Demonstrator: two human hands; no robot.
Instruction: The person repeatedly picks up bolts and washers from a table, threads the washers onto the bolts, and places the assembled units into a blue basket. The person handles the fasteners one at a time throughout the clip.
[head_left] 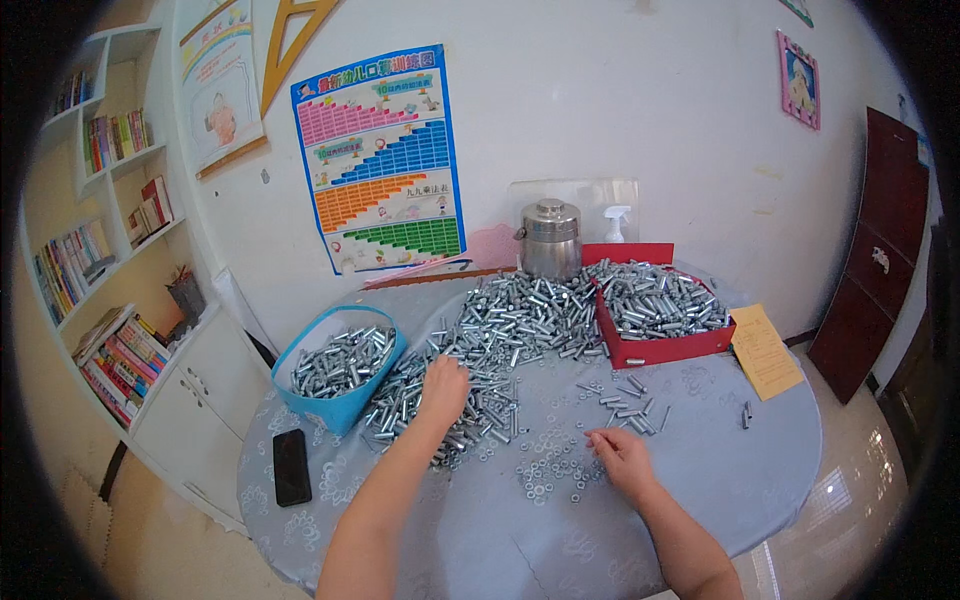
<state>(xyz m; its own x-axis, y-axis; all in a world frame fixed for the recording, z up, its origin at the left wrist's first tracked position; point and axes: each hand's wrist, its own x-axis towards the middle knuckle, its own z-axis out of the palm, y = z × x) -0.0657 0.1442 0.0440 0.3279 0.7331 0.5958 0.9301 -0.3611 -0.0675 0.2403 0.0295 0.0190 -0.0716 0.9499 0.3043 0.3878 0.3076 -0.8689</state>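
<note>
My left hand (445, 392) reaches into a wide pile of silver metal sleeves and bolts (520, 315) in the middle of the table. Its fingers are curled closed, and whatever they grip is hidden. On the right, my right hand (620, 460) is held just above the cloth with thumb and fingers pinched together. Anything between those fingertips is too small to make out. Beside it on the left lie scattered small nuts (548, 478). Several loose sleeves and bolts (630, 410) lie just beyond that hand.
A blue bin (345, 408) of metal parts stands left, a phone (291, 468) nearer. At the back right is a red box (665, 347) of similar parts. A steel canister (551, 240) and spray bottle (616, 225) stand behind. Yellow paper (766, 352) lies at the right.
</note>
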